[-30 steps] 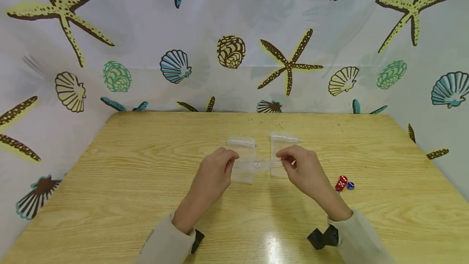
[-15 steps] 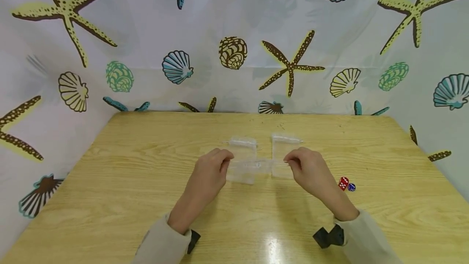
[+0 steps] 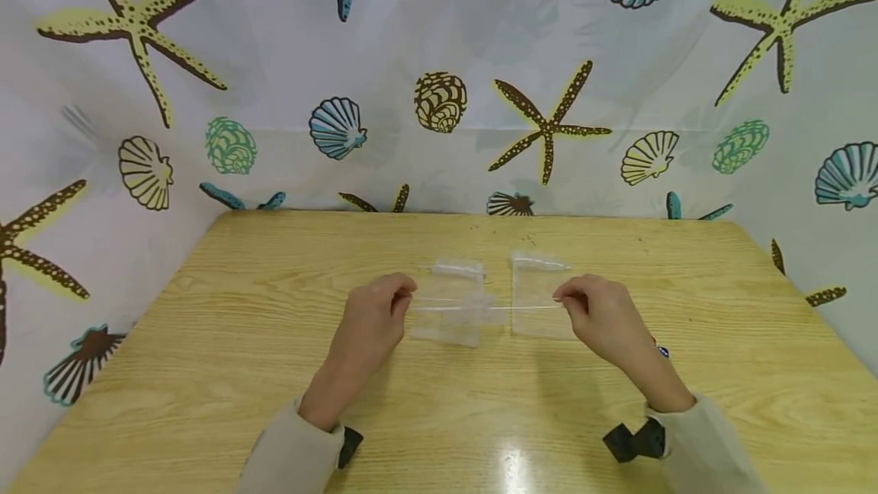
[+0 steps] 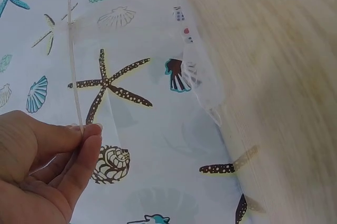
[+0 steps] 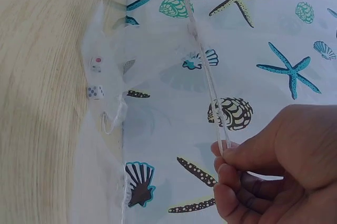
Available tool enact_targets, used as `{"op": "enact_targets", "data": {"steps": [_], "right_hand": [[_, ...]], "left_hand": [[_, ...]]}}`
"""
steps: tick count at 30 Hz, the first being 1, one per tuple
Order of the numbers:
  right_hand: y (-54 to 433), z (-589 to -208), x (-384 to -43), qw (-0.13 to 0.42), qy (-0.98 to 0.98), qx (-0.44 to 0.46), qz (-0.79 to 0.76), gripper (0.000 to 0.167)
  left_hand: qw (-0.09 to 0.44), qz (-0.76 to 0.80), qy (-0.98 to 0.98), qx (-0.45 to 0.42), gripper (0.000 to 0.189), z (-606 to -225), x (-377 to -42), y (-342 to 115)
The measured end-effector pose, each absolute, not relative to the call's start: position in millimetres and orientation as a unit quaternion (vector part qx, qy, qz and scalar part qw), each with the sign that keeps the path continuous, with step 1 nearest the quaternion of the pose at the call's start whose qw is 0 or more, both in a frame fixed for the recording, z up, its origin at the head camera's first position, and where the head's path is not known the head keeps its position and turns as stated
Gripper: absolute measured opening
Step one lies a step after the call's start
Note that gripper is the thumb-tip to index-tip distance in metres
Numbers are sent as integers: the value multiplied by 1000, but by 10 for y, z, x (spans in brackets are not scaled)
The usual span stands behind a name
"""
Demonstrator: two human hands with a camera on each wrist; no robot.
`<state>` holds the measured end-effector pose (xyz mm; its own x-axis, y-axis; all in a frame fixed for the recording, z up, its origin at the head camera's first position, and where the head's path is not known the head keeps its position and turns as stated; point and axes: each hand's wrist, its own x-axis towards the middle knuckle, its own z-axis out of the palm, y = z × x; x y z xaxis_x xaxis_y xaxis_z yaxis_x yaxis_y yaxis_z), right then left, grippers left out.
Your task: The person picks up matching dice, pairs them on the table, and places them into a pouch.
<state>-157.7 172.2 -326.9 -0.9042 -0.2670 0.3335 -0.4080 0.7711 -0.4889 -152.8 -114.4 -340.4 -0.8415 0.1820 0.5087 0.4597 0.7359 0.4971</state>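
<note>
A small sheer white drawstring bag hangs between my hands, its mouth gathered tight in the middle. My left hand pinches the drawstring on one side between thumb and fingertips. On the other side, my right hand pinches the string's loop. The cord is stretched taut between both hands. Through the sheer cloth, white dice show in the lower part of the bag in the right wrist view. The left wrist view shows the bag's body hanging beside the cord.
Two more sheer bags lie flat on the wooden table, a left bag and a right bag. A blue die peeks out beside my right forearm, with a sliver of red near it. A shell-patterned cloth surrounds the table.
My hands have drawn apart, left and right, pulling the strings longer. The bag's mouth has bunched together. The red die is now mostly hidden behind my right forearm.
</note>
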Motion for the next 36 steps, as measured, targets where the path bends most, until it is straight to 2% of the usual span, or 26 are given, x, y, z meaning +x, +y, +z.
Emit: {"op": "enact_targets", "data": {"steps": [9,17,28,36], "right_hand": [[1750,-3292,-1593,121,-931,178,295,15],[1725,-3229,-1724,158,-926,173,295,16],[1607,-2986,-1921,177,-914,171,324,19],[1357,-2853,-2016,163,-902,198,348,21]], "left_hand": [[227,-320,-903,-175,13,-3399,-1549,-1224],[241,-318,-902,-167,11,-3354,-1631,-1222],[270,-315,-895,-161,10,-3083,-1770,-1320],[283,-308,-897,-144,11,-2901,-1723,-1549]]}}
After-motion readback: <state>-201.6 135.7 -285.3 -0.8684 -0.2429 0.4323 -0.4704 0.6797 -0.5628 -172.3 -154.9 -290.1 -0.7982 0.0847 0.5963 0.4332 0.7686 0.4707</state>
